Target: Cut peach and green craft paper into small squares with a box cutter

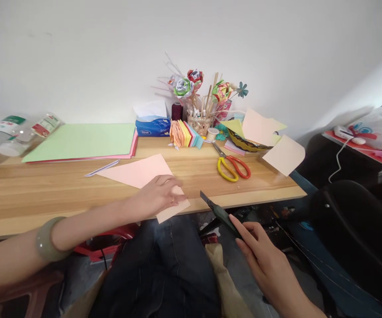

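My left hand (159,194) lies on a folded sheet of pink paper (144,170), its fingers slightly bent and a little blurred. One corner of that paper sticks out past the table's front edge. In my right hand (265,256) is a dark green utility knife (223,216), blade out and pointing up and left. The knife is off the table edge, apart from the paper. Scissors (233,167) with one yellow and one red handle lie beyond it. A thin folded lilac paper strip (103,168) touches the pink paper's left tip.
Green and pink sheets (85,140) are stacked at the back left, beside plastic bottles (21,132). Against the wall stand a blue tissue pack (153,127), folded colored papers (185,134) and a basket of paper flowers (200,125). Paper scraps (285,154) overhang a patterned tray (244,142).
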`<state>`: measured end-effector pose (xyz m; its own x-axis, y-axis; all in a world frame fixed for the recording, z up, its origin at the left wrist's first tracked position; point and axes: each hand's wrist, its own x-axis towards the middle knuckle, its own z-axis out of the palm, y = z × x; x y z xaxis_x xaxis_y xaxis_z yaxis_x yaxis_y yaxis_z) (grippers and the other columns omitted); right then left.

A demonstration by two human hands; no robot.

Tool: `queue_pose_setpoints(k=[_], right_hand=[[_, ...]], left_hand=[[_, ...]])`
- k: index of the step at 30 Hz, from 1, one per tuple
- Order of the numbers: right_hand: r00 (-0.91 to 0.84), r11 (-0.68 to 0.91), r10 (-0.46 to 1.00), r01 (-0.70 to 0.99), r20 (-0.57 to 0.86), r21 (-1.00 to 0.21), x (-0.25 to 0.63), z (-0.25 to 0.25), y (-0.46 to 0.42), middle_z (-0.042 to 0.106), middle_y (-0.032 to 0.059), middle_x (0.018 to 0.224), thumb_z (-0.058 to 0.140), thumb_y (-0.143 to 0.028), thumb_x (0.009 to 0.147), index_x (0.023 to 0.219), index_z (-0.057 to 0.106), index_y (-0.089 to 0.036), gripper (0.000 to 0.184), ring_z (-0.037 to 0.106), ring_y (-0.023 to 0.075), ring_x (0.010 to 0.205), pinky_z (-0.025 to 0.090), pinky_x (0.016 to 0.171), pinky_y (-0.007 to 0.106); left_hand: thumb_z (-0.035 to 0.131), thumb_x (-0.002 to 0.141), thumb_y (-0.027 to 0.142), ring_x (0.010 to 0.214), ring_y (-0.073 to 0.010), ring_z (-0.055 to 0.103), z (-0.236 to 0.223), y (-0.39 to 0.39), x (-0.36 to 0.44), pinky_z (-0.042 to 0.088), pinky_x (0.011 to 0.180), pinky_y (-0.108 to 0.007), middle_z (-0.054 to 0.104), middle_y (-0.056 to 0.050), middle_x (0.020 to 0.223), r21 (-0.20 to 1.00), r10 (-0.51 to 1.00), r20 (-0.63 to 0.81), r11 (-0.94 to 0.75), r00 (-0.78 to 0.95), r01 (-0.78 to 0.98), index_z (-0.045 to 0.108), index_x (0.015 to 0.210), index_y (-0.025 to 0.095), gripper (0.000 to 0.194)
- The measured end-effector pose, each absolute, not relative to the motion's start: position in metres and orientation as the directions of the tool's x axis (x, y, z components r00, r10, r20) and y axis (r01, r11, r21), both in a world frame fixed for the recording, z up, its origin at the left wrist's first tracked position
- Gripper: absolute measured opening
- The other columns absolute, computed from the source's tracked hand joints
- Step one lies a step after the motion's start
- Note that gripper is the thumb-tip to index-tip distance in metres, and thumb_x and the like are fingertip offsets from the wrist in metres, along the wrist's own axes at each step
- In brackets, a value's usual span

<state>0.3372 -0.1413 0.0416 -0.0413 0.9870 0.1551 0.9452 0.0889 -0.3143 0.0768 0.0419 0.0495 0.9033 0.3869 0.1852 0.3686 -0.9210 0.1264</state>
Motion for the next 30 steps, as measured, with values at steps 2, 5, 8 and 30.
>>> queue_pose_setpoints(k=[2,5,8,30], right_hand=[[-0.061,0.108,0.983,0.956,0.174,-0.274,0.339,0.039,-0.146,0.052,0.004,0.103,0.029,-0.029,0.096,0.14,0.028,-0.035,0.045,0.063,0.0107,0.069,0.053,0.056,0.024],[-0.082,0.123,0.974,0.974,0.212,-0.189,0.34,0.039,-0.146,0.053,0.004,0.102,0.03,-0.029,0.095,0.14,0.03,-0.031,0.044,0.062,0.0099,0.063,0.05,0.05,0.022],[-0.068,0.087,0.953,0.995,0.294,-0.05,0.339,0.048,-0.132,0.056,0.0061,0.1,0.032,-0.031,0.095,0.136,0.038,-0.023,0.042,0.061,0.0128,0.063,0.046,0.042,0.023],[-0.185,0.636,0.742,0.496,0.644,-0.591,0.222,0.181,-0.012,0.065,-0.0008,0.075,0.059,-0.036,0.082,0.08,0.061,-0.02,0.016,0.059,0.0136,0.07,0.045,0.064,0.024]], left_hand=[[0.042,0.094,0.03,0.111,-0.0271,0.046,0.053,0.039,0.077,0.038,0.095,-0.044,0.055,-0.013,0.118,0.129,0.37,0.193,-0.928,0.909,0.351,0.062,0.116,0.021,0.031],[0.05,0.087,0.048,0.109,-0.0278,0.047,0.058,0.035,0.076,0.041,0.093,-0.043,0.053,-0.015,0.117,0.181,0.353,0.16,-0.929,0.922,0.324,0.057,0.122,0.018,0.048],[0.062,0.076,0.055,0.115,-0.031,0.045,0.058,0.032,0.071,0.039,0.097,-0.044,0.052,-0.018,0.122,0.185,0.356,0.142,-0.926,0.924,0.328,0.05,0.128,0.012,0.068],[0.066,0.075,0.036,0.057,-0.0101,0.052,0.181,0.006,0.052,0.043,0.057,-0.022,0.061,0.002,0.064,0.912,0.919,0.351,-0.292,0.18,-0.289,0.065,0.068,0.016,0.021]])
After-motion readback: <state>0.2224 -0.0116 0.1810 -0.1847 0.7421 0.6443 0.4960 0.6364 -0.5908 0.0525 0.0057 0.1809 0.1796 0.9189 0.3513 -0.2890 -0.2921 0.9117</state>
